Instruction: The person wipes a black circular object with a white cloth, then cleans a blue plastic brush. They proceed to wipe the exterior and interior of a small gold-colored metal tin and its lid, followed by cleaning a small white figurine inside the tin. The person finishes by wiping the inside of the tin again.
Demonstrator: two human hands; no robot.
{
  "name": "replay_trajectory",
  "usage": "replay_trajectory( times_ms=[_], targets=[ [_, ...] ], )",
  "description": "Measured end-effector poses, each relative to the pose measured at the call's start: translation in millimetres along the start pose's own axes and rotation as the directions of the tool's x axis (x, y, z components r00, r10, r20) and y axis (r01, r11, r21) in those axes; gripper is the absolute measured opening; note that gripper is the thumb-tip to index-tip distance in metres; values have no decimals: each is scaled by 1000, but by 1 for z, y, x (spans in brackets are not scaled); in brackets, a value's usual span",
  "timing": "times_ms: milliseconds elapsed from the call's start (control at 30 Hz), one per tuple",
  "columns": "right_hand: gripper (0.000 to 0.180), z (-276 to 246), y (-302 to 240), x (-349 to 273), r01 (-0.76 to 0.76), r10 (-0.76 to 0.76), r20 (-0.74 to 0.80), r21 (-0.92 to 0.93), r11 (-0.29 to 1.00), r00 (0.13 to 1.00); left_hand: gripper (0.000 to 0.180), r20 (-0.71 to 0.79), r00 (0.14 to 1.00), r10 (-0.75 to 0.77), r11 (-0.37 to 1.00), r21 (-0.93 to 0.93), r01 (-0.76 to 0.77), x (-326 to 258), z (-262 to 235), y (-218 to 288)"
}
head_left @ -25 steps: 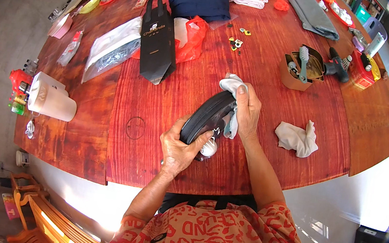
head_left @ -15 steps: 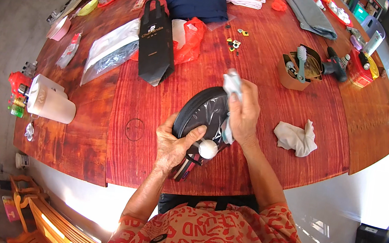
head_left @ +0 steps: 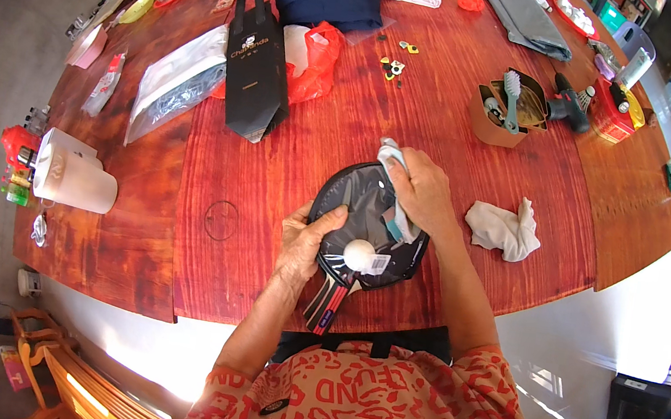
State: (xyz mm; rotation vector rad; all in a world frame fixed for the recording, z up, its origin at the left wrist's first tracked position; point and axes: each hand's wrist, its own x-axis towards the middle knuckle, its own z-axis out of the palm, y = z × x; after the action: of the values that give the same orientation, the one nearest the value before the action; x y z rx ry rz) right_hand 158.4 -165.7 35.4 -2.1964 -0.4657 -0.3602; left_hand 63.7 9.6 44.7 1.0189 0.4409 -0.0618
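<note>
Left hand (head_left: 303,239) has its fingers clamped on the left edge of the black table-tennis paddle case (head_left: 361,217), frame centre, thumb over the front. Right hand (head_left: 426,193): fingers gripping pale cloth (head_left: 390,152) against the case's right side.

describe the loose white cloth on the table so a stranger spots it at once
On the big reddish wooden table, look right of the person's right hand, nearer than the open brown box. The loose cloth there is crumpled and off-white; unlike the held cloth, it lies untouched.
</note>
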Motion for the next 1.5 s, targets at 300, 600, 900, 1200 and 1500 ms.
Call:
replay_trajectory(
  times_ms=[300,600,900,1200,1500],
  targets=[
    [30,19,4,-56,-313,310,42,98,945,950,36,-139,980,-140,988,-79,130,27,-24,-6],
    [44,10,5,-48,197,-156,201,-199,960,967,41,-68,998,10,1000,-18,-11,41,-27,-22],
    [42,40,5,2,346,-355,423,99,933,834,48,-158,986,51,996,86,-38,41,-27,-23],
    [34,43,-10,13,449,-509,598,262,854,619,75,-237,967,-98,993,39,110,42,-32,-26],
    [37,16,12,-21,294,-241,353,-103,950,904,34,-194,980,50,998,48,-41,37,-22,-25]
  ],
)
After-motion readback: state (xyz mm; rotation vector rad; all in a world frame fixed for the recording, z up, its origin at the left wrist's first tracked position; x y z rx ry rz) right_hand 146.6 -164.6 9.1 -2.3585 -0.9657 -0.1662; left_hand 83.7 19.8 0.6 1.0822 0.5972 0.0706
